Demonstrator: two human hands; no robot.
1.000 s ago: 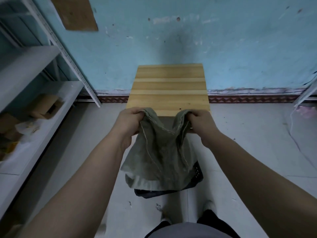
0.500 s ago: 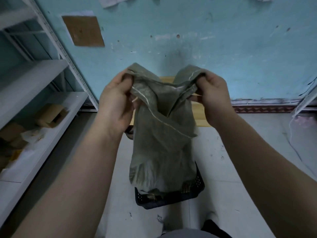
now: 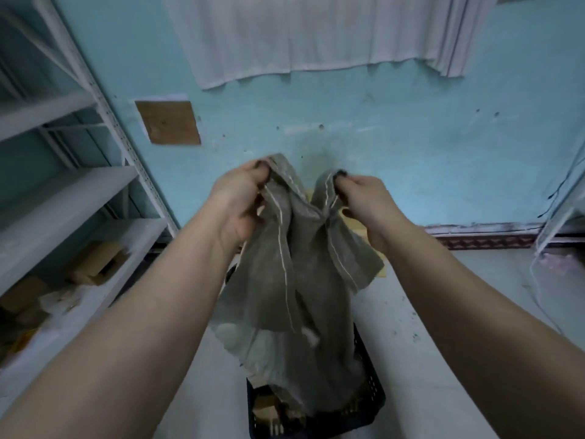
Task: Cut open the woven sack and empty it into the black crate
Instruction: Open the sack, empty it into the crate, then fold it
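Grey-green woven plastic sack [image 3: 297, 280] hangs limp between two raised hands, its lower end dropping into the black perforated plastic crate [image 3: 375, 402] on the floor, near the person. The left hand [image 3: 240, 201] pinches one upper corner of the sack, fingers curled round the fabric; the right hand [image 3: 364, 201] pinches the other corner likewise. Brownish pieces [image 3: 266, 407] lie in the crate's left part, too dim to identify. On the left, grey metal shelving [image 3: 63, 198] holds cardboard boxes [image 3: 98, 264].
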